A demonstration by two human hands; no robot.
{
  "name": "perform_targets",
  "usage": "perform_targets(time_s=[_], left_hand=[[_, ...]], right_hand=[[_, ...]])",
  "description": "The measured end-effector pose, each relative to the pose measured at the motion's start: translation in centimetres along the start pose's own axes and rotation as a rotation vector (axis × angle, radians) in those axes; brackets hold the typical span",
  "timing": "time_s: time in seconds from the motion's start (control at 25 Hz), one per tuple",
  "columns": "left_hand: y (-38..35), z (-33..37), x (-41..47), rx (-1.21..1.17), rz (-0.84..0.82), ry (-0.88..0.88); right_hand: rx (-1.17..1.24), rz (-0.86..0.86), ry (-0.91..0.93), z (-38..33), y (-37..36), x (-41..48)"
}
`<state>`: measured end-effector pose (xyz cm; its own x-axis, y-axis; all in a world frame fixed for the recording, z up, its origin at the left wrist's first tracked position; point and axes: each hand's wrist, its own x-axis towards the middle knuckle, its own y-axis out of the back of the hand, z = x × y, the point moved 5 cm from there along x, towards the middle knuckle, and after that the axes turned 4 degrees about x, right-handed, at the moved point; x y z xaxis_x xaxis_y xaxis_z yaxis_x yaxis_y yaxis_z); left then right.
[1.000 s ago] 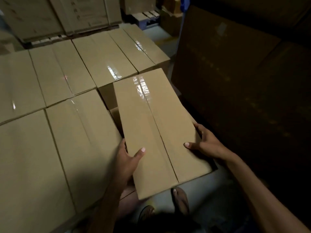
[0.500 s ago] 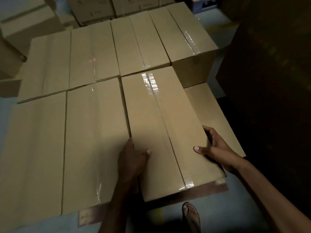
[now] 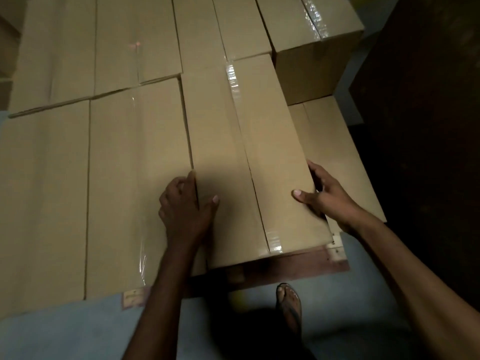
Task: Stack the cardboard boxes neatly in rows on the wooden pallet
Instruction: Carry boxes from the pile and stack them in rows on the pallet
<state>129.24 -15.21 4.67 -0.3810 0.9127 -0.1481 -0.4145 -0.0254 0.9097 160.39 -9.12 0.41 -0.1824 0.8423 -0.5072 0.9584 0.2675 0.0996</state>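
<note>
A long taped cardboard box [image 3: 241, 152] lies in the near row of boxes on the wooden pallet [image 3: 298, 263], flush against the box to its left [image 3: 135, 183]. My left hand [image 3: 185, 209] grips its left edge, thumb on top and fingers down the gap between the two boxes. My right hand [image 3: 324, 196] holds its right edge, thumb on top and fingers down the side. A lower box [image 3: 335, 152] lies to its right, one layer down. The back row of boxes [image 3: 117, 42] lies beyond.
A tall dark stack [image 3: 420, 126] stands close on the right. My sandalled foot [image 3: 289, 305] is on the pale floor [image 3: 65, 333] just in front of the pallet's near edge. A taller box [image 3: 311, 53] stands at the back right.
The box went from tilted in the air to level in its slot in the near row. Both hands stayed on its edges while the view moved in over the pallet.
</note>
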Motion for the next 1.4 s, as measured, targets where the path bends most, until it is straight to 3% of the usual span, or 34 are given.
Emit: perform_targets(time_s=[0.12,0.28,0.52,0.72,0.88,1.24,1.4], left_hand=[[-0.7,-1.5,0.2,0.088,-0.024,-0.063],[-0.5,-2.5,0.6,0.095,-0.178,-0.214],[1.1,-6.3,-6.2,0.09,-0.376,-0.523],[0.3,-7.9,-8.0,0.237,-0.236,-0.677],[-0.7,-9.2,-8.1,0.324,-0.232,-0.699],[-1.3,-9.1,-9.4,0.371,-0.149,-0.701],[-1.6,-8.5,-9.7,0.407,-0.134,-0.672]], right_hand=[[-0.014,0.027,0.018,-0.5,0.0,0.4],[-0.108,-0.012,-0.017,-1.7,0.0,-0.3],[-0.684,0.194,0.237,-2.0,-2.7,-7.0],[-0.655,0.157,0.064,1.5,-5.0,-10.1],[-0.577,0.135,0.057,1.2,-4.9,-11.1],[-0.741,0.067,0.121,3.8,-3.3,-10.6],[-0.645,0.024,0.153,3.0,-2.7,-9.4]])
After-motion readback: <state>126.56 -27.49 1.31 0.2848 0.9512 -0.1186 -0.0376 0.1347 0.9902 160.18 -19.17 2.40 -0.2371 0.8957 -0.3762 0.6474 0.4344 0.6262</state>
